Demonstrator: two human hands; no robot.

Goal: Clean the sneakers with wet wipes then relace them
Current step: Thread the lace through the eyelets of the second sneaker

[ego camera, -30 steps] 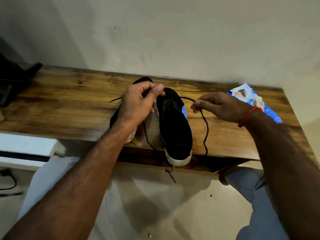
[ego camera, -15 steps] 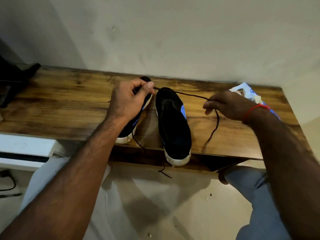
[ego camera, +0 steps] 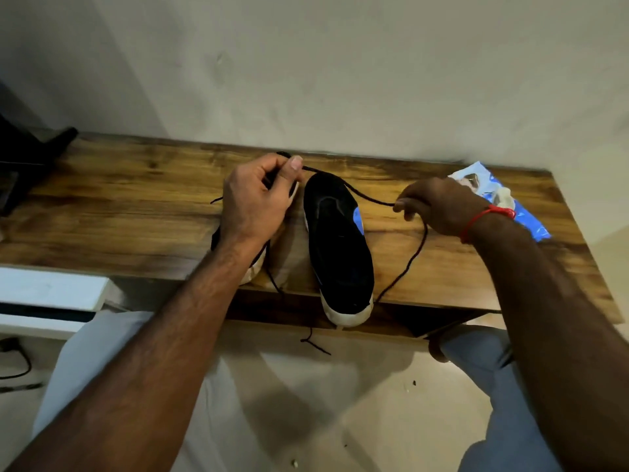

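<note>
While the wooden table [ego camera: 136, 212] carries everything, one sneaker [ego camera: 340, 247] sits between the hands; left hand [ego camera: 253, 202] pinches the lace [ego camera: 360, 195] at the hidden sneaker, right hand [ego camera: 439, 207] pinches farther along. Best keep it taut, untwisted.

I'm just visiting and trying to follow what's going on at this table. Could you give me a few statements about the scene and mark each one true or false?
1. A black lace runs between the two hands, over the sneaker. True.
2. The right-hand sneaker pokes out past the table's front edge. True.
3. The wet wipes pack lies at the table's left end. False: it lies at the right end, behind the right hand.
4. The left hand rests flat and open. False: its fingers pinch the lace.
5. Both sneakers sit on the floor. False: they are on the wooden table.
</note>
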